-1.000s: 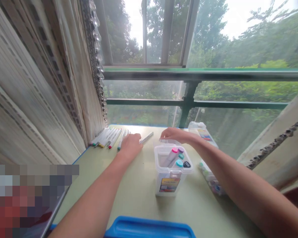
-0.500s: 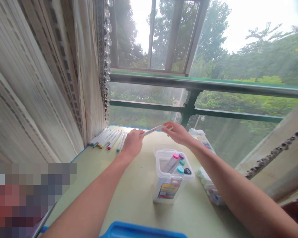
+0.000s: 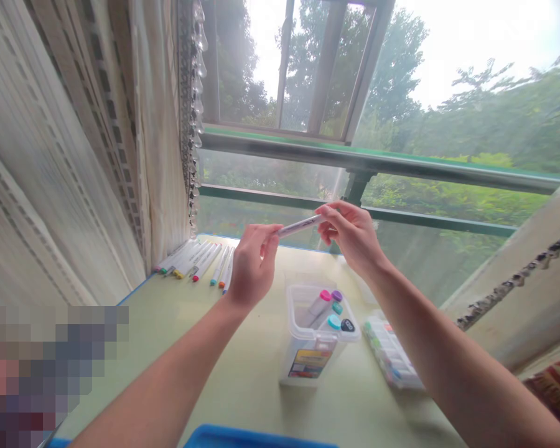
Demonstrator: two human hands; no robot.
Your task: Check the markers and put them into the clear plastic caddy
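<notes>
A white marker is held up above the table, tilted with its right end higher. My left hand pinches its left end, and the fingers of my right hand close round its right end. Both tips of the marker are hidden by fingers. Below my right hand stands a clear plastic box with several markers in it, showing pink, purple, teal, light blue and black caps. Left of my left hand, a row of white markers with coloured ends lies on the table.
A clear case of small coloured items lies right of the box, partly behind my right forearm. A blue tray edge shows at the front of the pale table. Curtains hang left, and a railing crosses the window behind.
My right hand has come up and now grips the marker's right end, where its fingers were only at the tip. Both hands and the marker have risen, and the view has shifted slightly.
</notes>
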